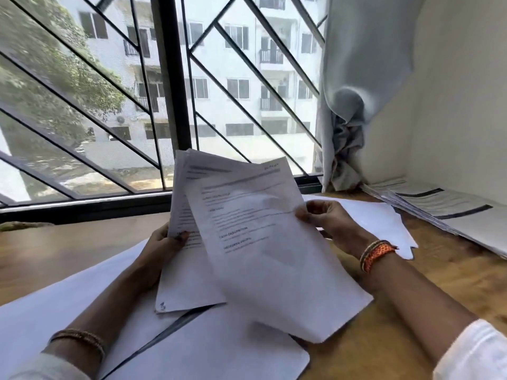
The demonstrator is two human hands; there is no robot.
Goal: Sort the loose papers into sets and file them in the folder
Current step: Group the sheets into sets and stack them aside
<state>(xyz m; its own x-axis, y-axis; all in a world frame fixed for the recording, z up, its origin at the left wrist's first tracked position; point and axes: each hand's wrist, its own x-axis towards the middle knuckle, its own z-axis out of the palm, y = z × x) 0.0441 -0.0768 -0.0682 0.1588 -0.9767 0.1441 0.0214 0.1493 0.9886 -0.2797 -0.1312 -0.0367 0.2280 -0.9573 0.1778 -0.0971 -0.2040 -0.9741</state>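
A person seated at a wooden table [411,303] by a barred window [170,78] sorts printed papers, with the job judged to be at an early-to-middle stage. The left hand [162,242] grips a small batch of sheets [189,281] by the edge, thumb curled over the front. The right hand [326,218] pinches a single sheet [269,259] at its right edge, held overlapping the batch. A white folder [219,349] lies flat on the table beneath the arms, apparently not yet filled. More papers [384,215] lie beyond the right hand, and a fanned stack [450,212] rests against the wall, still to be filed.
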